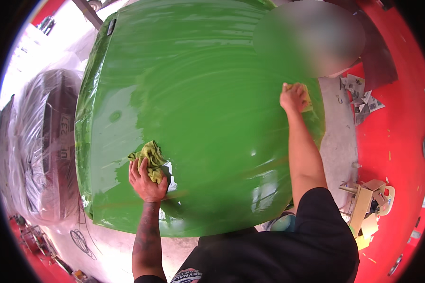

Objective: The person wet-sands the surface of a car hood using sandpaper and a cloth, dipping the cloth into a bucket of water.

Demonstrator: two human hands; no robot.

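A large glossy green car panel [198, 94] fills the middle of the view, with wet-looking patches and streaks on its surface. Near its front left part, my left hand [147, 184] presses down with fingers curled round a crumpled yellow-green cloth [151, 153]. Farther off, close to the panel's right edge, my right hand [294, 97] rests on the surface with its arm stretched out. Its fingers are closed on a flat yellow piece [307, 98], mostly hidden under the hand; whether it is cloth or a pad I cannot tell.
On the left a car [49, 141] stands wrapped in clear plastic. A coiled cable [82, 243] lies on the floor near it. Newspaper sheets [361, 96] and an opened cardboard box [363, 207] are on the right. A blurred patch covers the upper right.
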